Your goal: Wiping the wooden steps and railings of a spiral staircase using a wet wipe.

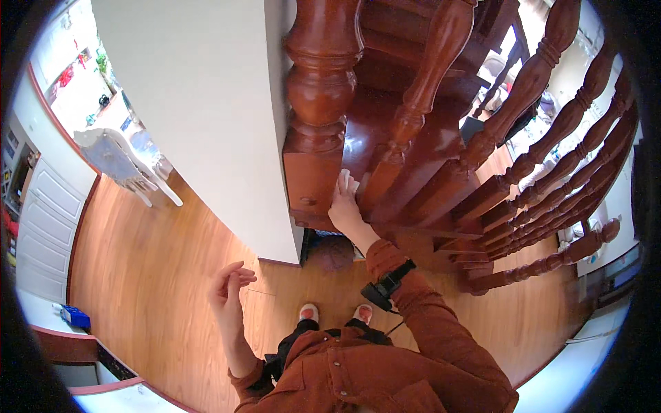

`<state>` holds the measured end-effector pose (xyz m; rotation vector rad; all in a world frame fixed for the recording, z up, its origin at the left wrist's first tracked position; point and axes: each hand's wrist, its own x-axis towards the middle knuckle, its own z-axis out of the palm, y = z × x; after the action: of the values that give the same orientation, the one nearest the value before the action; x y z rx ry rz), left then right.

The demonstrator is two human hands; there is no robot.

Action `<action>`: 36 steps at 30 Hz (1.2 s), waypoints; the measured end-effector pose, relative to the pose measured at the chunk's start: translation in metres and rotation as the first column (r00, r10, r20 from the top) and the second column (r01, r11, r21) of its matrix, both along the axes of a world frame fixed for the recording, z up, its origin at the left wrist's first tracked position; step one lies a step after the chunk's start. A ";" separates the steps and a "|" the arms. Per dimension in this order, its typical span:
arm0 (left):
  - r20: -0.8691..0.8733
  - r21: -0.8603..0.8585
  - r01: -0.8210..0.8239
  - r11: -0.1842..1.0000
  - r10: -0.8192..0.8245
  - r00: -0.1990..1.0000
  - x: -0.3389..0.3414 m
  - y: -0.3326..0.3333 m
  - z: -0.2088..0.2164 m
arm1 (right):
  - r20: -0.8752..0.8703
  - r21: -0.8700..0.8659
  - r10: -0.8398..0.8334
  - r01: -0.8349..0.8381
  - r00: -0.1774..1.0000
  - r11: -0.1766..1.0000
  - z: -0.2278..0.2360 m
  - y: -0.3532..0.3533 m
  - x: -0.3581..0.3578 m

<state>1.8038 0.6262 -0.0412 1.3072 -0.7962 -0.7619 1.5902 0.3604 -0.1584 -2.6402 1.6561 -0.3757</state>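
My right hand [346,210] reaches up to the staircase, between a thick square-based newel post [313,184] and the first turned baluster [389,162]. Its fingers are closed on a small white wipe [346,180], pressed against the side of the post base or the wooden stair tread [406,134] beside it; I cannot tell which. The post and balusters are glossy reddish-brown wood. My left hand [229,286] hangs in the air over the floor, fingers loosely bent and apart, holding nothing.
A white wall [200,103] stands left of the newel post. More balusters [523,165] curve away to the right. A dark round object [332,253] lies under the stairs. A pale chair [124,155] is at the left, and a blue box [74,316] sits lower left.
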 end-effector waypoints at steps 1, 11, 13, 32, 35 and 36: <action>-0.004 -0.004 0.022 1.000 -0.022 1.000 0.002 0.000 0.001 | 0.161 0.042 -0.003 -0.004 0.987 0.999 0.008 0.005 0.003; 0.026 -0.027 0.119 0.993 -0.119 0.993 0.003 -0.013 0.006 | 0.177 -0.006 0.165 -0.167 0.970 0.986 0.040 0.093 -0.031; 0.035 -0.059 0.150 0.987 -0.148 0.988 0.006 -0.016 0.008 | 0.343 0.121 0.169 -0.222 0.924 0.967 0.052 0.099 -0.043; 0.039 -0.009 0.079 0.997 -0.078 0.996 0.044 0.008 0.007 | 0.718 0.045 -0.517 -0.709 -0.467 0.704 0.195 0.109 -0.034; 0.025 -0.011 0.094 0.995 -0.094 0.995 0.043 0.005 0.004 | 0.693 0.037 -0.543 -0.729 -0.474 0.683 0.183 0.111 -0.045; 0.007 -0.009 0.099 0.995 -0.099 0.995 0.040 0.001 0.003 | 0.707 0.047 -0.537 -0.727 -0.460 0.685 0.181 0.112 -0.048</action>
<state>1.8435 0.6276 -0.0382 1.2700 -0.8738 -0.8324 1.5420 0.4724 0.0230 -0.5864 0.2654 -1.2015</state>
